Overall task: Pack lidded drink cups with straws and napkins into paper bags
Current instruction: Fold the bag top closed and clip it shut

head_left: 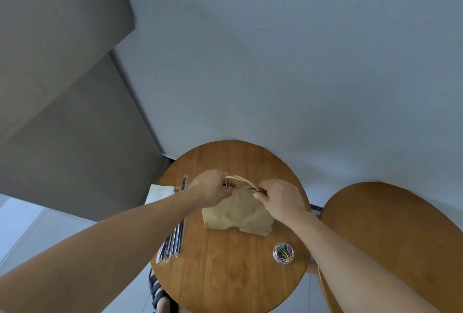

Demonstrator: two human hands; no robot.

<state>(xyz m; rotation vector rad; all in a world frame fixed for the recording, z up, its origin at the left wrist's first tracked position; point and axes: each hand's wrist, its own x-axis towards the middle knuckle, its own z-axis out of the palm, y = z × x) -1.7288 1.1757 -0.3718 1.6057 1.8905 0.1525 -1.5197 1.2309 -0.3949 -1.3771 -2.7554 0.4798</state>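
A brown paper bag (238, 215) stands upright in the middle of a round wooden table (225, 272). My left hand (213, 191) pinches the left end of the bag's top edge, and my right hand (280, 198) pinches the right end. The bag's twisted paper handle (241, 180) arches between the two hands. The bag's mouth is held closed, so its contents are hidden. A bundle of wrapped straws (172, 244) lies along the table's left edge, partly under my left forearm. No cup is in view.
A clear round tub of coloured paper clips (283, 253) sits at the table's front right. White napkins or paper (160, 193) lie at the left edge. A second round wooden table (400, 232) stands close on the right. A sandalled foot (160, 297) shows below.
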